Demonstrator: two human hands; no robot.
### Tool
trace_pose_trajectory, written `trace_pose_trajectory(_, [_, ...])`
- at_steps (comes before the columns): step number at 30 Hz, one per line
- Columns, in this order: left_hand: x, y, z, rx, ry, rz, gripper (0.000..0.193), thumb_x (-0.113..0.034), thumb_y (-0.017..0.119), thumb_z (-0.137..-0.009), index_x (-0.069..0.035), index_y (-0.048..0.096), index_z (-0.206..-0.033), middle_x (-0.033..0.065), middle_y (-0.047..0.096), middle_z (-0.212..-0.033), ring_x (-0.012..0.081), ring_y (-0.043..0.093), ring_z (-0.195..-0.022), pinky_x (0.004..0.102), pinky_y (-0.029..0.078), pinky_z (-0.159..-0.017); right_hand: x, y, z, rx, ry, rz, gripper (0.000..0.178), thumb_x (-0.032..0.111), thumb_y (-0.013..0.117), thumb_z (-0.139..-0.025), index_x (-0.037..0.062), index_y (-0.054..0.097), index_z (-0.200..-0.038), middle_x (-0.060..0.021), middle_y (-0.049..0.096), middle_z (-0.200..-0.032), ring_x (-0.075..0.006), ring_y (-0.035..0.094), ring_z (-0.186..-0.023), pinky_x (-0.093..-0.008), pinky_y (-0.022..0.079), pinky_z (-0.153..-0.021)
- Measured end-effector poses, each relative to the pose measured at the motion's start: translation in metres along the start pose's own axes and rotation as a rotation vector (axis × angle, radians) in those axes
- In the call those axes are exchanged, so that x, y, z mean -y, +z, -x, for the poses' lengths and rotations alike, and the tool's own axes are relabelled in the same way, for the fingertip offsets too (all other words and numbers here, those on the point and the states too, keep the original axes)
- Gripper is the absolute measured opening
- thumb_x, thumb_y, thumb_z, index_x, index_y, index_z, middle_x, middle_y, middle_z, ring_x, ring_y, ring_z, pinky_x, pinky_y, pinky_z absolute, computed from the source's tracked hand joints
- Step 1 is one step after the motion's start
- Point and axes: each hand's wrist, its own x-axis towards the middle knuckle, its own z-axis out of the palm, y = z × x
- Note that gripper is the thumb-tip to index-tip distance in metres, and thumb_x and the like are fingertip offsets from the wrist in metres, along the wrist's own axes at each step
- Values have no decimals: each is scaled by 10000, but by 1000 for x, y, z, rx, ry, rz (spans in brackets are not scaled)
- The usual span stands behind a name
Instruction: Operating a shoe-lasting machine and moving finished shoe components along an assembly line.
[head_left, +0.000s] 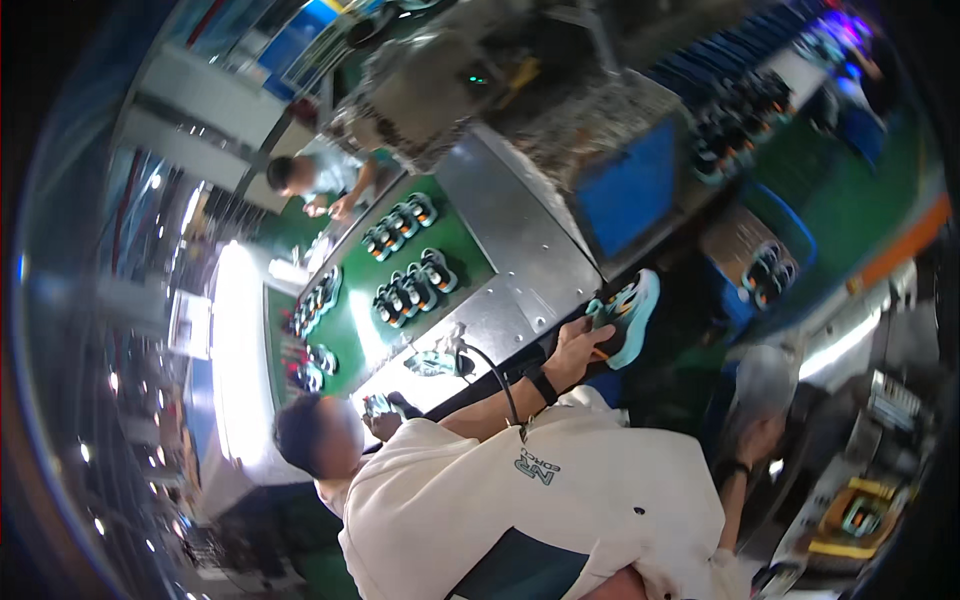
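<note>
My left hand [578, 348], with a black band at its wrist, grips a sneaker [632, 325] by its opening. The sneaker is dark with a pale mint sole and orange touches, and it hangs tilted beyond the metal table edge. My right hand [762, 436] is off to the right, also below a dark wristband, beside a pale blurred round shape [765, 378]. Blur hides its fingers and anything in them. Another sneaker [435, 364] lies on the table's near edge, left of my left forearm.
A green conveyor belt [465, 290] carries several sneakers in rows, framed by a metal table [520, 300]. A co-worker [325, 440] is close on my left; another person [335, 180] is across the belt. A blue-panelled machine [628, 190] stands ahead, a shoe rack [735, 125] at right.
</note>
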Motion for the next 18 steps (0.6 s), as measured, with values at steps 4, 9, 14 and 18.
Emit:
trace_pose_trajectory(4, [-11,-96,-20,-362,88,65,279,-124,683,-851,23,612,-1077,98,663,-955,215,672,-815,350,564,-747,7,-14,-18,-10,-61,-82,166,83,631,-842,10,618,-991,-178,611,-967,-352,584,-952,-406,470,-860])
trace_pose_trajectory(9, [-15,-250,-90,-676,223,63,294,-134,714,-804,31,628,-1031,110,664,-914,249,673,-796,358,564,-697,126,-78,-188,-55,-112,-197,160,90,589,-903,-19,621,-1014,-143,624,-977,-262,605,-898,-352,482,-823])
trace_pose_trajectory(14, [-34,-379,-164,-1008,294,-112,397,-164,721,-707,30,584,-1026,144,657,-940,247,651,-819,366,515,-720,416,-162,-351,-44,-741,-520,213,111,600,-936,1,611,-1118,-121,652,-1078,-180,618,-988,-320,501,-861])
trace_pose_trajectory(18, [-61,-422,-203,-1228,310,-457,480,-181,670,-721,31,501,-1117,264,621,-1023,426,605,-976,471,472,-858,675,-169,-396,84,-1025,-450,205,107,625,-908,9,613,-1087,-71,640,-900,-134,588,-861,-280,475,-787])
